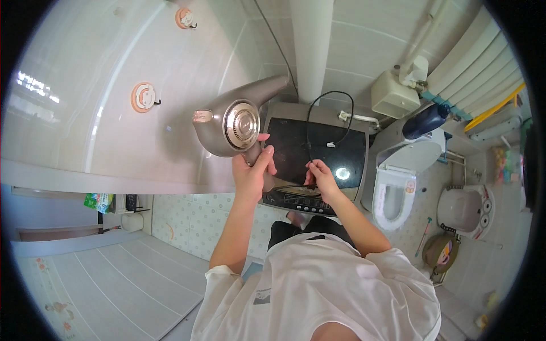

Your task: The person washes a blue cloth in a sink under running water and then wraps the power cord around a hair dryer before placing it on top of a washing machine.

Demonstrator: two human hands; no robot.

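Note:
My left hand (254, 168) grips the handle of a grey-brown hair dryer (226, 123). Its round metallic cap faces up at me, and its long nozzle points to the far right, towards a white pipe. Between the fingers of my right hand (320, 178) I pinch a black power cord (310, 145). The cord loops up above the hand, and a pale plug end (331, 145) hangs over the dark lid. Both hands are above a top-loading washing machine (286, 132) with a glossy dark lid and a button panel on the near side.
A tiled wall (170, 128) with round hooks (143, 97) rises close on the left. The white vertical pipe (311, 47) stands behind the washer. To the right are a toilet (393, 196) with its lid up, a dark blue bottle (426, 121) on the tank, and a plastic basin (458, 211).

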